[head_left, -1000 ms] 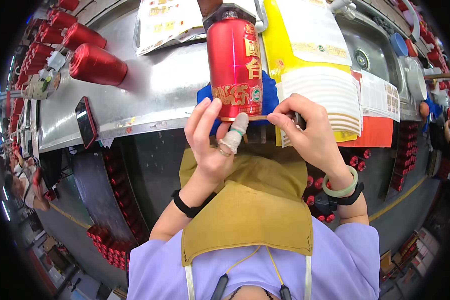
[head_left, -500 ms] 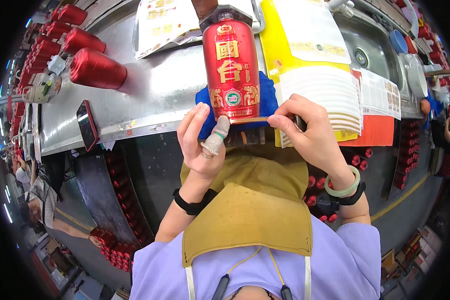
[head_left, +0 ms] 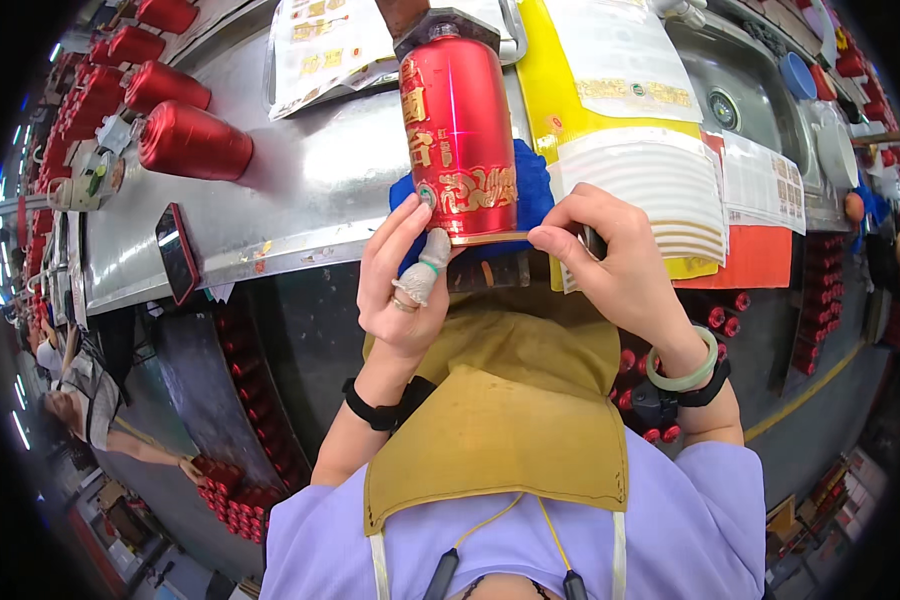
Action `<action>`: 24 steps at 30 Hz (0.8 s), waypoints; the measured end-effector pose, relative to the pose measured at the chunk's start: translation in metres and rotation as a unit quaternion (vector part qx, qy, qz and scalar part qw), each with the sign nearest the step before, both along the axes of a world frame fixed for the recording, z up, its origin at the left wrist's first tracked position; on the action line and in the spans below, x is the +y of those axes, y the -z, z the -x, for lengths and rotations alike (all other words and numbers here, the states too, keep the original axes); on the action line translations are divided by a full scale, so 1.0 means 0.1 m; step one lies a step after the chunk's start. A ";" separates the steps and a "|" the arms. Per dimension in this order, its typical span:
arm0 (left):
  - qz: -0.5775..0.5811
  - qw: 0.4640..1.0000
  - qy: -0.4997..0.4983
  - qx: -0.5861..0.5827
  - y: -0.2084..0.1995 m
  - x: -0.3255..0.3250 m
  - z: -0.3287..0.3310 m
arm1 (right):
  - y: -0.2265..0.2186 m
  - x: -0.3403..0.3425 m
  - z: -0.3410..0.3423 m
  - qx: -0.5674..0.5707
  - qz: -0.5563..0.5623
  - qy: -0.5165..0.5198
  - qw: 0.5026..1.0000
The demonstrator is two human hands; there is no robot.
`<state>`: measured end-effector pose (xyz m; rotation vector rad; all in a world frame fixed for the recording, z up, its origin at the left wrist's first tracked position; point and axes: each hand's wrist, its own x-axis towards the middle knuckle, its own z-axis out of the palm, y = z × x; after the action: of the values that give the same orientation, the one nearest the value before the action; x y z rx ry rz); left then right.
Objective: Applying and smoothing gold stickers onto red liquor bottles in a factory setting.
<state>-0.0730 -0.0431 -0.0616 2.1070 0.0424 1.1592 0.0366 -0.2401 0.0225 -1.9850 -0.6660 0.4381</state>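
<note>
Cradling red bottle [head_left: 457, 130] base: left hand [head_left: 402, 283], right hand [head_left: 615, 262] (both grips grasping).

Both hands, left hand [head_left: 402, 285] and right hand [head_left: 610, 265], pinch the lower rim of a red bottle [head_left: 458, 135] between their fingertips, seemingly above a blue cloth [head_left: 536, 195] on the steel table [head_left: 310, 190].

Desk: a long metal desk [head_left: 300, 190] with a shiny, reflecting top.
Sink: a steel sink [head_left: 740, 80] is set in the desk at the far right.
Floor: dark, with a yellow line [head_left: 800, 395] at the right.
Light: bright strip lamps [head_left: 15, 135] at the left edge.
</note>
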 end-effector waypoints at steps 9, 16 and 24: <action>-0.187 0.982 -0.031 -0.006 -0.18 -0.06 -0.06 | 0.07 -0.04 -0.07 -0.023 0.011 0.005 1.000; 0.001 1.000 -0.002 -0.009 -0.09 -0.01 -0.06 | 0.05 0.00 -0.04 -0.022 -0.011 -0.002 1.000; -0.121 0.992 -0.044 0.002 -0.19 -0.11 -0.08 | 0.06 -0.04 -0.05 -0.003 0.004 0.008 1.000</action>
<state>-0.0654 -0.0542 -0.0427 2.3390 -0.0049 1.2660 0.0418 -0.2444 0.0166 -1.9980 -0.6527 0.4259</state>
